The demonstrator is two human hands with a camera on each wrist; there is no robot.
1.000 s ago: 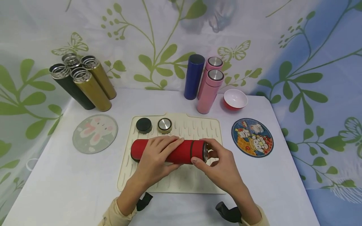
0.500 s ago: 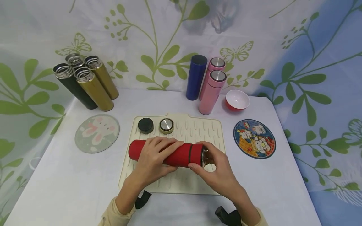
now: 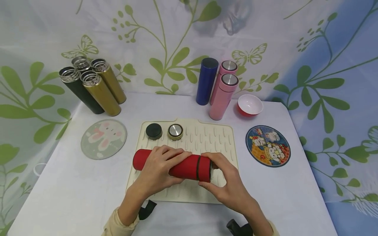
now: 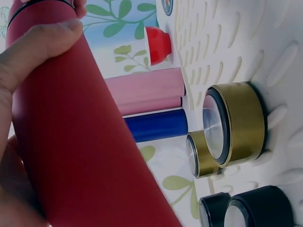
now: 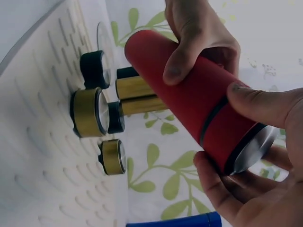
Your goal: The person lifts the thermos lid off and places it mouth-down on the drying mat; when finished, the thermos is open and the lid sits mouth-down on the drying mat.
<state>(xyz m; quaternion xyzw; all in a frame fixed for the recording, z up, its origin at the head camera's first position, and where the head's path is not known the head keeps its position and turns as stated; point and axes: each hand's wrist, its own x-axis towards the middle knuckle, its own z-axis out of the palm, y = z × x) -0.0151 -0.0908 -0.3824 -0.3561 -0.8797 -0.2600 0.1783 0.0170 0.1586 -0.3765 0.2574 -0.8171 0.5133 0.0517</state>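
A red thermos [image 3: 186,167] lies nearly level above the cream ridged mat [image 3: 203,134]. My left hand [image 3: 155,170] grips its body from above, thumb on the near side. At its right end, my right hand [image 3: 234,186] holds the lid [image 5: 232,127] between thumb and fingers; a dark seam separates lid from body, and the lid's end is silvery. On the mat are a black lid [image 3: 154,131] and a gold lid [image 3: 175,131]. Both wrist views show another gold lid [image 4: 201,153] and another black lid [image 4: 213,208]; the head view hides these.
Back left stand lidless flasks, two gold [image 3: 103,96] and others dark [image 3: 85,91]. Back right are a blue thermos [image 3: 207,82], two pink ones [image 3: 222,98] and a red-and-white bowl [image 3: 250,105]. Round mats lie left [image 3: 103,139] and right [image 3: 268,146].
The thermos has come slightly nearer the person, and its lid end has swung nearer too. My right fingers have shifted on the lid. The whole head view has slid a little.
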